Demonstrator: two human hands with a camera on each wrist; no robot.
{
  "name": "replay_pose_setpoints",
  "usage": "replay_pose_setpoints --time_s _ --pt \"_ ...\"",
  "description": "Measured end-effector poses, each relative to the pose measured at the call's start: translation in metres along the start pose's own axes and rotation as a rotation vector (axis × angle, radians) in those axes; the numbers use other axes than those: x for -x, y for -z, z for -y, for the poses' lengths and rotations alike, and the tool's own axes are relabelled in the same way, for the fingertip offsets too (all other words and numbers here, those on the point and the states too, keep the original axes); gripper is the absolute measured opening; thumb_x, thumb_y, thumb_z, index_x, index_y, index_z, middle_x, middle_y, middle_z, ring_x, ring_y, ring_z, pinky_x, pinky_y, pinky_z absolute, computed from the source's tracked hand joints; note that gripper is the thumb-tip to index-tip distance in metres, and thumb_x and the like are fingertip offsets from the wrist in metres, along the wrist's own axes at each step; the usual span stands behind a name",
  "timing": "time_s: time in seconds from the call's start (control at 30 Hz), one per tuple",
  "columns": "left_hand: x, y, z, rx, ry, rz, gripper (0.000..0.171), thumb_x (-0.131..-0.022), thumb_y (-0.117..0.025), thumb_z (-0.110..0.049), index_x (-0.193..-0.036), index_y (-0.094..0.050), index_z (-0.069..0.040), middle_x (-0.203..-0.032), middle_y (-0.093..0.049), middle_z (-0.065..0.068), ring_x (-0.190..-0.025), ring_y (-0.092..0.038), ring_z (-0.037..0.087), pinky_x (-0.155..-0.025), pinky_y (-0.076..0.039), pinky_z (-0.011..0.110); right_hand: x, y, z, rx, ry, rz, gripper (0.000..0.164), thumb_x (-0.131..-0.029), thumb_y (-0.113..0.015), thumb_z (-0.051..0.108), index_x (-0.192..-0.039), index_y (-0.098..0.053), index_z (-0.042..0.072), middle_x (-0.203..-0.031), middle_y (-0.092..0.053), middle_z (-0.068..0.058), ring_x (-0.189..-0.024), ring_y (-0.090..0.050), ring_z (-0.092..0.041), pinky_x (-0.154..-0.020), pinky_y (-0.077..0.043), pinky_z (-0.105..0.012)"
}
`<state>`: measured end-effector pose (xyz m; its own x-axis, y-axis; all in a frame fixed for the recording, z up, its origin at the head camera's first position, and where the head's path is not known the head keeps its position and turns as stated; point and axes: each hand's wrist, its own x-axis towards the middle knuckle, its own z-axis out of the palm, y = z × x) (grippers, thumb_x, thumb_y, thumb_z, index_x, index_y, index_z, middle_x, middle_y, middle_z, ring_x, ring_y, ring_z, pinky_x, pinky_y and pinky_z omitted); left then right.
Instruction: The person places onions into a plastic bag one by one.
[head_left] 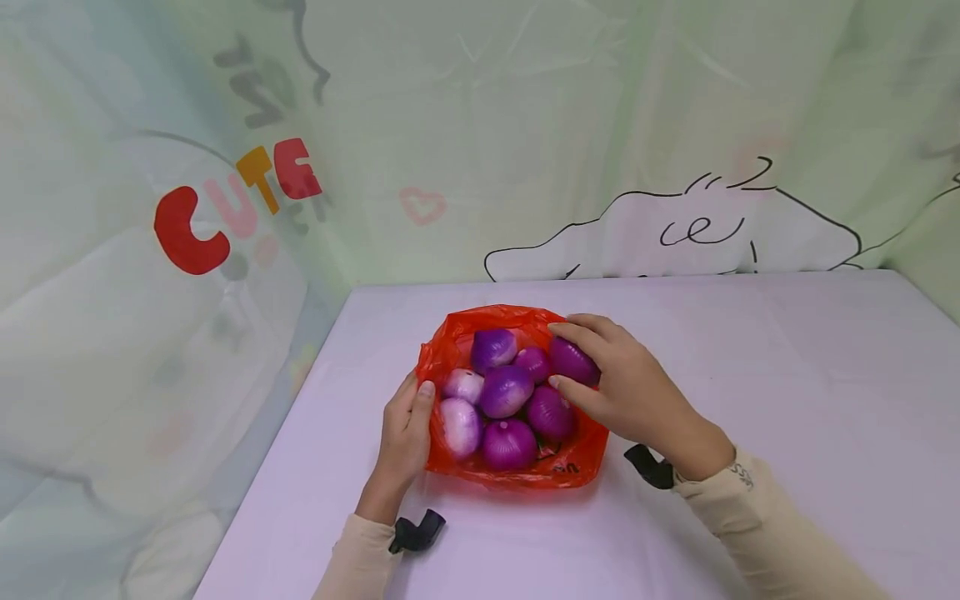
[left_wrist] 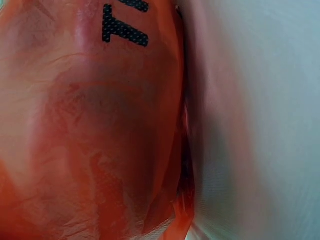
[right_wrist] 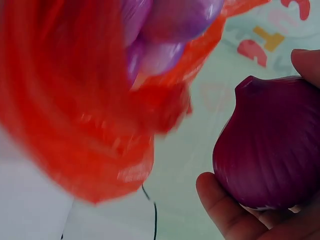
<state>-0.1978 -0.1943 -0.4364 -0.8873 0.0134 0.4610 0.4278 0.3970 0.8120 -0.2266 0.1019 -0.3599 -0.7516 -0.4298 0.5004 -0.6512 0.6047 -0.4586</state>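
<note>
A red plastic bag (head_left: 450, 333) stands wide open on the table with several purple onions (head_left: 507, 392) inside, some paler than others. My left hand (head_left: 405, 432) holds the bag's left side, thumb over the rim and the other fingers mostly hidden outside it. Over the bag's right edge, my right hand (head_left: 637, 387) grips a dark purple onion (head_left: 574, 360) between thumb and fingers. In the right wrist view that held onion (right_wrist: 270, 145) is apart from the bag (right_wrist: 100, 165). The left wrist view is filled by the bag's side (left_wrist: 100, 125), with black print on it.
The bag sits on a pale lilac table (head_left: 787, 392). Behind and to the left hangs a light green printed curtain (head_left: 465, 167) with coloured letters. A black strap piece (head_left: 417, 532) shows at the left wrist, another (head_left: 649, 467) at the right.
</note>
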Motion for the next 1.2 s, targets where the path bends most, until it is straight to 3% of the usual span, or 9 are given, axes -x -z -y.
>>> replay_pose_setpoints --time_s 0.47,0.73,0.97,1.2 --pt "0.000 0.000 0.001 0.007 0.002 -0.002 0.042 -0.112 -0.045 -0.020 -0.149 -0.055 -0.004 -0.148 -0.058 0.011 -0.137 -0.055 0.032 -0.110 -0.049 0.052 -0.039 -0.041 0.031 -0.013 0.052 0.091 0.056 -0.091 -0.080 0.026 -0.141 -0.063 0.008 -0.141 -0.058 -0.020 -0.126 -0.059 -0.038 -0.091 -0.060 -0.055" --pt "-0.001 0.000 0.001 -0.002 0.012 0.006 0.042 -0.112 -0.044 -0.021 -0.149 -0.055 -0.004 -0.148 -0.058 0.010 -0.136 -0.056 0.030 -0.111 -0.049 0.049 -0.057 -0.060 0.033 0.018 0.012 0.170 0.061 -0.091 -0.081 0.028 -0.145 -0.060 0.009 -0.146 -0.056 -0.021 -0.130 -0.057 -0.039 -0.097 -0.058 -0.054" --pt "0.000 0.000 -0.001 -0.002 0.010 0.013 0.043 -0.112 -0.044 -0.020 -0.151 -0.053 -0.005 -0.148 -0.058 0.010 -0.137 -0.055 0.030 -0.112 -0.048 0.049 -0.063 -0.076 0.031 0.011 0.065 0.160 0.060 -0.091 -0.081 0.026 -0.143 -0.061 0.006 -0.142 -0.058 -0.020 -0.123 -0.060 -0.036 -0.096 -0.060 -0.051" --pt "0.000 0.000 0.000 0.000 0.021 0.014 0.043 -0.112 -0.043 -0.021 -0.151 -0.053 -0.008 -0.146 -0.059 0.008 -0.135 -0.057 0.028 -0.109 -0.051 0.047 -0.064 -0.087 0.027 0.041 0.065 0.184 0.062 -0.093 -0.079 0.030 -0.147 -0.059 0.006 -0.146 -0.056 -0.021 -0.129 -0.059 -0.038 -0.100 -0.057 -0.051"
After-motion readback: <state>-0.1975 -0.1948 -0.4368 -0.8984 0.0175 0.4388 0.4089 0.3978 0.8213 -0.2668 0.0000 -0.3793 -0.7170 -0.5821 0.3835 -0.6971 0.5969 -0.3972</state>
